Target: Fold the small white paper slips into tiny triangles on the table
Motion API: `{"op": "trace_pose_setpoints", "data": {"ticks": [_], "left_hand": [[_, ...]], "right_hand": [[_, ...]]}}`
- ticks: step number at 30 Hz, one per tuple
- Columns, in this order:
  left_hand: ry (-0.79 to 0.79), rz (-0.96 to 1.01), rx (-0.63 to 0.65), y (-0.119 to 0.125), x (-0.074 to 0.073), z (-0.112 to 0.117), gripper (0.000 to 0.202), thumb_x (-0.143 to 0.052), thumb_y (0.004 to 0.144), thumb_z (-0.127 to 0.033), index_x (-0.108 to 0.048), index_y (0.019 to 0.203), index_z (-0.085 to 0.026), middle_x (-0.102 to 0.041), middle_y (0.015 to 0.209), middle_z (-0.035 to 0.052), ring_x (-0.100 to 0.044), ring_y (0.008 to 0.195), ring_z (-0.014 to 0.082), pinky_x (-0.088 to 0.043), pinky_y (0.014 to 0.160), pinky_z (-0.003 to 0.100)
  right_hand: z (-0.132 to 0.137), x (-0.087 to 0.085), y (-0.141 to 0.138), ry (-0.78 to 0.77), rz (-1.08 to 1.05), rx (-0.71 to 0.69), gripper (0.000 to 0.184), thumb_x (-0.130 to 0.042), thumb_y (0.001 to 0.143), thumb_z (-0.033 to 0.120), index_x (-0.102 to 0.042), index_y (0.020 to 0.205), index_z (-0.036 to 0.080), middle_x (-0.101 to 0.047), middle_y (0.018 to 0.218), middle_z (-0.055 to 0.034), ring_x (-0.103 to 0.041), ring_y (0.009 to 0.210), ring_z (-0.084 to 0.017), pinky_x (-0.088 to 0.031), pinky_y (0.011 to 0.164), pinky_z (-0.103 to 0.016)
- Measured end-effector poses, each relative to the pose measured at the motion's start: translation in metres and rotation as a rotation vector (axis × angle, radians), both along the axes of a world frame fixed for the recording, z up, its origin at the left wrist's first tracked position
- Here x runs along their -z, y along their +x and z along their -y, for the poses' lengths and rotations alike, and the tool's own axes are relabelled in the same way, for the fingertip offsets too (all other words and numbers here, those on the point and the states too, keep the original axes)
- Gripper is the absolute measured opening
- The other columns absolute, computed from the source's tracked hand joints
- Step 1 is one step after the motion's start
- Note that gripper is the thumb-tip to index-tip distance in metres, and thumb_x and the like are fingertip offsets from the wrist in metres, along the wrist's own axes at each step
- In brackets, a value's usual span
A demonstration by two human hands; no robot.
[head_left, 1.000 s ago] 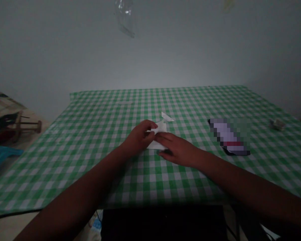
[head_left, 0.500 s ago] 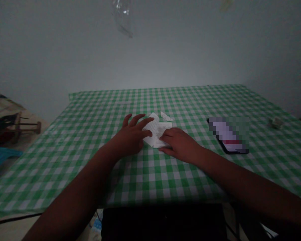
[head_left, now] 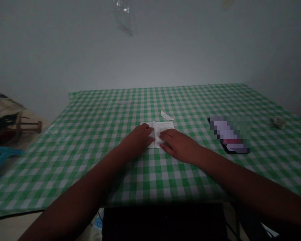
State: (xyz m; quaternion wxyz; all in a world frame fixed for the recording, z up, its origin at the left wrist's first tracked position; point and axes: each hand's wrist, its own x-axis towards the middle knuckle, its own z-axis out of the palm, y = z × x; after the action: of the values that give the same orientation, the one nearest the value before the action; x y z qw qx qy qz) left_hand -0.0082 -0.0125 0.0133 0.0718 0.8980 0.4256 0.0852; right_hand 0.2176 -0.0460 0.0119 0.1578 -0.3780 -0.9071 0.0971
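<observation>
Two pieces of white printed paper lie edge to edge on the checked cloth. My left hand (head_left: 140, 139) rests on the left piece of paper (head_left: 152, 125), covering most of it, with the thumb apart from the fingers. On the right piece of paper (head_left: 165, 125), my right hand (head_left: 177, 142) lies with its fingers stretched over the lower half and the thumb near the bottom edge. Neither hand grips anything. Just beyond them sits a small pointed paper scrap (head_left: 167, 116), apart from both pieces. The print is too small to read.
A green and white checked tablecloth (head_left: 145, 180) covers the table. To the right lies a phone (head_left: 228, 135), its screen pixelated, and farther right a small crumpled object (head_left: 278, 122). A clear plastic bag (head_left: 124, 16) hangs on the wall. Blue furniture (head_left: 5, 154) stands at left.
The left piece of paper has turned from a tilted position to line up beside the right piece. My left hand has lowered onto it, its spread fingers drawing closer together. My right hand barely moved.
</observation>
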Motion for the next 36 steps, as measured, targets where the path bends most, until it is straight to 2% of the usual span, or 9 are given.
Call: {"op": "trace_pose_setpoints", "data": {"ticks": [4, 8, 11, 15, 19, 23, 27, 32, 36], "left_hand": [[-0.027, -0.091, 0.035, -0.009, -0.001, -0.005, 0.039, -0.058, 0.095, -0.035, -0.06, 0.13, -0.016, -0.053, 0.145, 0.0169, -0.048, 0.136, 0.0312, -0.041, 0.112, 0.051], [-0.045, -0.136, 0.052, -0.011, -0.009, -0.006, 0.041, -0.057, 0.097, -0.032, -0.058, 0.135, -0.016, -0.052, 0.149, 0.0152, -0.048, 0.138, 0.028, -0.039, 0.115, 0.047], [-0.049, -0.188, 0.057, -0.012, -0.01, -0.007, 0.044, -0.056, 0.097, -0.033, -0.056, 0.138, -0.014, -0.05, 0.151, 0.0146, -0.046, 0.14, 0.027, -0.037, 0.117, 0.043], [-0.064, -0.24, 0.036, -0.015, -0.011, -0.009, 0.05, -0.053, 0.099, -0.035, -0.051, 0.144, -0.016, -0.046, 0.155, 0.0115, -0.049, 0.137, 0.028, -0.038, 0.116, 0.042], [-0.092, -0.247, -0.015, -0.019, -0.011, -0.011, 0.052, -0.054, 0.098, -0.04, -0.048, 0.147, -0.025, -0.043, 0.158, 0.0046, -0.046, 0.139, 0.0271, -0.038, 0.115, 0.042], [-0.116, -0.219, -0.002, -0.022, -0.008, -0.016, 0.053, -0.054, 0.097, -0.043, -0.046, 0.148, -0.029, -0.041, 0.159, 0.0031, -0.042, 0.143, 0.0282, -0.035, 0.116, 0.045], [-0.124, -0.192, 0.004, -0.026, -0.005, -0.021, 0.053, -0.054, 0.097, -0.043, -0.045, 0.149, -0.034, -0.041, 0.159, 0.0014, -0.042, 0.143, 0.0277, -0.035, 0.116, 0.048], [-0.139, -0.216, 0.001, -0.027, -0.008, -0.021, 0.055, -0.052, 0.097, -0.044, -0.043, 0.15, -0.031, -0.039, 0.16, 0.0012, -0.041, 0.144, 0.0275, -0.034, 0.116, 0.047], [-0.133, -0.255, -0.052, -0.025, -0.014, -0.016, 0.055, -0.053, 0.096, -0.044, -0.045, 0.149, -0.032, -0.04, 0.16, 0.0011, -0.043, 0.142, 0.0295, -0.035, 0.113, 0.05]], "right_hand": [[0.001, 0.001, 0.001, 0.015, 0.048, -0.022, 0.046, -0.048, 0.101, 0.035, -0.058, 0.137, 0.008, -0.058, 0.137, -0.0206, -0.052, 0.131, -0.032, -0.044, 0.111, -0.049], [0.002, 0.006, 0.003, 0.017, 0.085, -0.019, 0.054, -0.047, 0.101, 0.043, -0.055, 0.141, 0.007, -0.045, 0.153, -0.0231, -0.037, 0.145, -0.035, -0.035, 0.118, -0.053], [0.001, 0.007, 0.005, -0.007, 0.119, -0.051, 0.059, -0.045, 0.101, 0.047, -0.053, 0.143, 0.006, -0.044, 0.154, -0.0226, -0.032, 0.149, -0.035, -0.031, 0.121, -0.053], [-0.002, 0.005, 0.008, -0.039, 0.13, -0.068, 0.06, -0.046, 0.101, 0.048, -0.052, 0.145, 0.007, -0.042, 0.155, -0.0209, -0.03, 0.149, -0.034, -0.03, 0.121, -0.051], [-0.003, 0.005, 0.009, -0.055, 0.108, -0.073, 0.059, -0.05, 0.099, 0.047, -0.053, 0.144, 0.009, -0.041, 0.156, -0.0205, -0.031, 0.149, -0.034, -0.031, 0.121, -0.052], [-0.004, 0.004, 0.01, -0.041, 0.121, -0.097, 0.058, -0.05, 0.1, 0.046, -0.054, 0.143, 0.007, -0.042, 0.155, -0.0226, -0.033, 0.148, -0.034, -0.032, 0.12, -0.052], [-0.005, 0.003, 0.011, -0.024, 0.112, -0.103, 0.056, -0.051, 0.099, 0.046, -0.056, 0.142, 0.011, -0.045, 0.154, -0.0205, -0.037, 0.147, -0.034, -0.034, 0.119, -0.054], [-0.003, 0.004, 0.012, -0.017, 0.13, -0.097, 0.055, -0.051, 0.099, 0.045, -0.054, 0.143, 0.011, -0.044, 0.154, -0.0205, -0.036, 0.147, -0.034, -0.035, 0.118, -0.053], [-0.001, 0.005, 0.009, -0.009, 0.14, -0.071, 0.057, -0.053, 0.099, 0.044, -0.052, 0.144, 0.01, -0.043, 0.155, -0.0213, -0.034, 0.148, -0.034, -0.035, 0.118, -0.052]]}}
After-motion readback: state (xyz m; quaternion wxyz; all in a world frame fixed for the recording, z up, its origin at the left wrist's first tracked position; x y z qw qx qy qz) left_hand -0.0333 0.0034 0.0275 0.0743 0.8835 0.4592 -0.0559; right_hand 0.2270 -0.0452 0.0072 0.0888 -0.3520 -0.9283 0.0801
